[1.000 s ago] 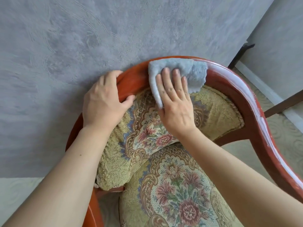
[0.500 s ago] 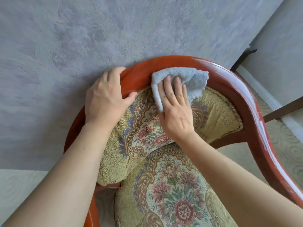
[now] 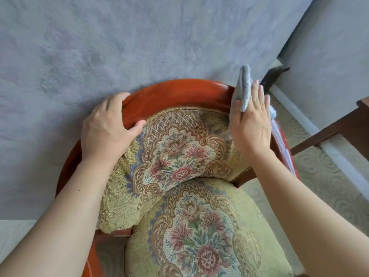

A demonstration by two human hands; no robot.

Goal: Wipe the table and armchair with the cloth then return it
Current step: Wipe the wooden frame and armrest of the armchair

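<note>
Cloth (image 3: 242, 90) lying on the armchair's (image 3: 179, 92) top rail, right of centre, under the right hand (image 3: 252, 124).
Right hand pressing it flat, fingers straight, one fold sticking up past the fingertips. Left hand (image 3: 106, 128) gripping the rail, fingers curled over the back edge, thumb on the backrest cushion (image 3: 175, 148). Count: one cloth, one armchair, two hands, two floral cushions.

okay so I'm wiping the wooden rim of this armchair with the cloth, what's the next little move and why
Probably slide the right hand with the grey cloth on down the right side of the red wooden rim toward the armrest. The cloth sits at the rim's upper right bend under flat fingers, and the left hand grips the rim's top left, steadying the armchair.
</note>
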